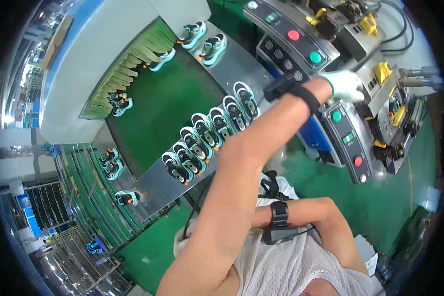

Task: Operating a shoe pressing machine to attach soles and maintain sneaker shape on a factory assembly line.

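Observation:
My left arm reaches across to the upper right. Its white-gloved hand [346,86] is at the machine [375,93], next to a yellow clamp part [383,72]. The fingers curl over the machine's near edge, and whatever lies under them is hidden. My right forearm, with a black wrist strap, bends across my body, and the right hand is hidden behind my left arm. Left of my arm, several black, white and mint shoes [203,129] stand in a slanting row on a metal ledge [155,190].
A green conveyor belt [158,113] runs from under a hood with green curtain strips [133,61]. More shoes [213,49] stand around its edges. Control panels with a red button [293,35] and green buttons flank the machine. A slatted rack [96,192] stands at left.

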`<state>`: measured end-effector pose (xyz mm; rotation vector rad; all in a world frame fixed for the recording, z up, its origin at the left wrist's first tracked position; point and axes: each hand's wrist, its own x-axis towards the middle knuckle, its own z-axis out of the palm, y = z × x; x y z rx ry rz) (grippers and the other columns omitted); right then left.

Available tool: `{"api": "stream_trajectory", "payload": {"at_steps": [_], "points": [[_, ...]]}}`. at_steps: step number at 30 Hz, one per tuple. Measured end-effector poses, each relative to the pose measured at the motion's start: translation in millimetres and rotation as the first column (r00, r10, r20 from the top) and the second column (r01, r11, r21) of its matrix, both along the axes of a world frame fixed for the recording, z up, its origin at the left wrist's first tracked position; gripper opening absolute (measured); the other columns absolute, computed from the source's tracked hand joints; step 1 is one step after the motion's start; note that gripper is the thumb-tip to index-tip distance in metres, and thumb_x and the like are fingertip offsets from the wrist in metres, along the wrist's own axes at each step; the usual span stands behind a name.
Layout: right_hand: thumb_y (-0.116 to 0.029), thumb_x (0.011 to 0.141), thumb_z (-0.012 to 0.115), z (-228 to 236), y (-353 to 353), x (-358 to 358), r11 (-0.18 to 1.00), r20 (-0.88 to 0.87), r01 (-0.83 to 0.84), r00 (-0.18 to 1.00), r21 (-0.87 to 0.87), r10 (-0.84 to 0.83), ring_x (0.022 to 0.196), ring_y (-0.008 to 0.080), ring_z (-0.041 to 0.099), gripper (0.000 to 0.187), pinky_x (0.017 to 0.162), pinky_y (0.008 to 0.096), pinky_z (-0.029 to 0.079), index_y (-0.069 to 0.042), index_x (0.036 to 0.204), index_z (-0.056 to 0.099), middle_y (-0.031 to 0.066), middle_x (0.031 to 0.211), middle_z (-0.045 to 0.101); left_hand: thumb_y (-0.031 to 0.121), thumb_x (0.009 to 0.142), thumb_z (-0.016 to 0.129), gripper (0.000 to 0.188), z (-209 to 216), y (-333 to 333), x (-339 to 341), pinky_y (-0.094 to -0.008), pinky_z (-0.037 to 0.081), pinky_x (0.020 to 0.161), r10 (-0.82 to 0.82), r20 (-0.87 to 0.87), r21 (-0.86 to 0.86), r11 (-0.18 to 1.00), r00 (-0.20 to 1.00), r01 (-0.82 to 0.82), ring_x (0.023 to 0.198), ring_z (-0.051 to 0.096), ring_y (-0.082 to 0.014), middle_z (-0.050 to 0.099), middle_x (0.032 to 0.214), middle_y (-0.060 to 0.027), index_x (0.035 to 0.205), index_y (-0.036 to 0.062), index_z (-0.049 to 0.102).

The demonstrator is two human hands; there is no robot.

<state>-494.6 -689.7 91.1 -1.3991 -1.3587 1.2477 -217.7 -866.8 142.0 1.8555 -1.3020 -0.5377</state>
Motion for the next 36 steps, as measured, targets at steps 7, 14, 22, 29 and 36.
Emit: {"api": "stream_trajectory", "payload": {"at_steps": [7, 14, 22, 29, 36], "points": [[-0.04, 0.099, 0.044, 8, 19, -1, 0.999, 0.033, -0.013, 0.999, 0.042, 0.011, 0.108, 0.0342, 0.059, 0.045, 0.092, 0.0422, 0.046, 0.0, 0.111, 0.06, 0.0207, 0.118, 0.061, 0.042, 0.088, 0.057, 0.049, 10, 6, -29, -0.0404, 0.05, 0.088, -0.159, 0.17, 0.009, 0.987, 0.973, 0.16, 0.098, 0.065, -0.0354, 0.069, 0.104, -0.0191, 0.116, 0.0027, 0.064], [-0.041, 0.1, 0.044, 21, 53, -9, 0.981, 0.06, -0.034, 0.998, 0.193, 0.022, 0.109, 0.0335, 0.059, 0.045, 0.092, 0.042, 0.046, -0.002, 0.114, 0.059, 0.0195, 0.119, 0.061, 0.043, 0.091, 0.053, 0.049, 64, 29, 26, -0.0402, 0.047, 0.093, -0.08, 0.378, 0.034, 0.997, 0.922, 0.073, 0.104, 0.062, -0.0352, 0.066, 0.108, -0.0215, 0.117, 0.0021, 0.063], [-0.042, 0.1, 0.043, 26, 65, -18, 0.982, 0.059, -0.02, 0.998, 0.188, 0.009, 0.11, 0.0327, 0.059, 0.045, 0.093, 0.0417, 0.046, -0.004, 0.117, 0.058, 0.018, 0.12, 0.061, 0.041, 0.092, 0.057, 0.047, 121, 30, 48, -0.0351, 0.05, 0.086, -0.066, 0.427, 0.077, 0.996, 0.902, 0.036, 0.098, 0.065, -0.028, 0.068, 0.106, -0.0178, 0.12, 0.0029, 0.063], [-0.043, 0.1, 0.043, 22, 43, -5, 0.99, 0.06, 0.095, 0.993, 0.107, -0.102, 0.111, 0.032, 0.058, 0.045, 0.094, 0.0415, 0.045, -0.006, 0.12, 0.058, 0.0168, 0.121, 0.062, 0.034, 0.092, 0.061, 0.041, 107, 22, 57, -0.0327, 0.052, 0.081, 0.096, 0.249, -0.093, 0.993, 0.964, -0.075, 0.087, 0.067, -0.0202, 0.071, 0.1, -0.0134, 0.119, 0.0033, 0.064], [-0.044, 0.1, 0.042, 14, 2, 2, 0.97, 0.058, 0.243, 0.969, -0.024, -0.242, 0.113, 0.0313, 0.058, 0.046, 0.095, 0.0412, 0.045, -0.007, 0.123, 0.057, 0.0155, 0.122, 0.062, 0.02, 0.096, 0.059, 0.037, 67, 54, 82, -0.0405, 0.06, 0.077, -0.181, -0.807, -0.551, 0.573, 0.563, -0.606, 0.093, 0.068, -0.0335, 0.064, 0.111, -0.0225, 0.123, -0.0023, 0.05]]}}
